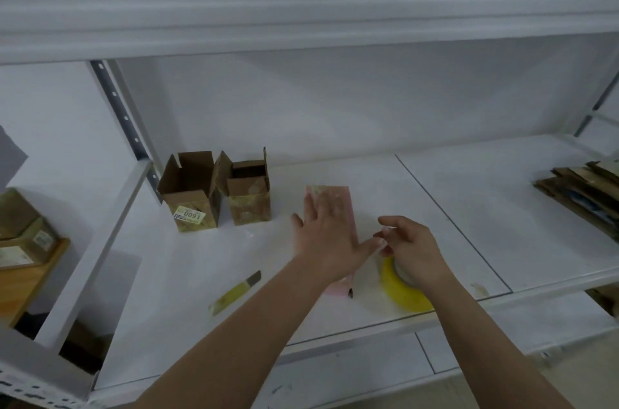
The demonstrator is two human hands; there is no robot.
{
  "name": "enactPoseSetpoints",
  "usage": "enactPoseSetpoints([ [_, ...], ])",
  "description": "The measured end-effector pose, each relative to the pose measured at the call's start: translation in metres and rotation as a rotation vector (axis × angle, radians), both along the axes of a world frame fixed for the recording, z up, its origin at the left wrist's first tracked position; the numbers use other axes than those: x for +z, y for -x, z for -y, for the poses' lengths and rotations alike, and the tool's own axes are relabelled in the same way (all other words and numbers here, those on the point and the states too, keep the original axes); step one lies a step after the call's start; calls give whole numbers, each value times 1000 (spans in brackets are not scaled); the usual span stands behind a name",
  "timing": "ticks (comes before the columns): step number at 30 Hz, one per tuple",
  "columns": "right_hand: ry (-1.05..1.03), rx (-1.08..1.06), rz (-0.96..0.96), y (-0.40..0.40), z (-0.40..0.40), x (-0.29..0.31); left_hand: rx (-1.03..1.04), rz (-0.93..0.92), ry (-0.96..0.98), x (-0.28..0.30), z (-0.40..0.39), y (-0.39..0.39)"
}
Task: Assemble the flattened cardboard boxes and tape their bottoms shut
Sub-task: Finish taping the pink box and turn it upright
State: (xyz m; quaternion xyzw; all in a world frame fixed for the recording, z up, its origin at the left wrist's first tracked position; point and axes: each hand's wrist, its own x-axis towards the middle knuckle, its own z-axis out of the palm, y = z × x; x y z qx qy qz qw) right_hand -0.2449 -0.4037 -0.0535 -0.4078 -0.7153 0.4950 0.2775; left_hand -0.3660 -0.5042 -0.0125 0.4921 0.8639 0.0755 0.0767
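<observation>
A pink box (345,204) lies on the white shelf (201,274) in the middle. My left hand (326,234) presses flat on it with straight fingers. My right hand (408,247) hovers just right of the box, above a yellow roll of tape (402,291), its fingers curled and pinching what looks like the clear tape end near my left fingertips. Two assembled brown cardboard boxes (191,190) (249,194) stand upright with open tops at the back left. A stack of flattened cardboard boxes (582,190) lies at the far right.
A yellow utility knife (234,293) lies on the shelf left of my left forearm. Sealed brown boxes (23,234) sit on a wooden surface at the far left. A perforated metal upright (124,117) stands behind the boxes. Another shelf board hangs overhead.
</observation>
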Motion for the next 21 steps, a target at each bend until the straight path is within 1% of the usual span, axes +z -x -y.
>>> enactPoseSetpoints([
  [1, 31, -12, -36, -2, -2, -1, -1, -23, 36, -6, -5, -2],
  [3, 49, -22, -51, -5, -1, 0, -15, -130, 81, -18, -8, -3],
  [5, 73, -33, -53, -6, 2, 0, -8, -213, 21, -27, -7, -1],
  [7, 107, -37, -56, -5, 4, -2, -12, -248, -70, -31, -3, 0],
  [11, 107, -46, -70, -7, 5, -3, -55, -220, -148, -26, 6, 13],
  [12, 100, -51, -72, -8, 4, -1, -46, -175, -189, -23, 11, 21],
  [13, 95, -64, -74, -10, 3, 0, -16, -85, -251, -18, 17, 30],
  [14, 91, -82, -71, -11, 0, -1, 24, 37, -336, -10, 23, 38],
  [16, 106, -122, -55, -9, -2, -4, 91, 324, -565, 7, 35, 47],
  [18, 138, -146, -48, -4, -1, -7, 109, 589, -787, 22, 43, 50],
  [20, 178, -153, -58, 2, 1, -9, 124, 792, -925, 29, 47, 53],
  [21, 186, -152, -69, 4, 2, -9, 145, 861, -965, 30, 50, 54],
])
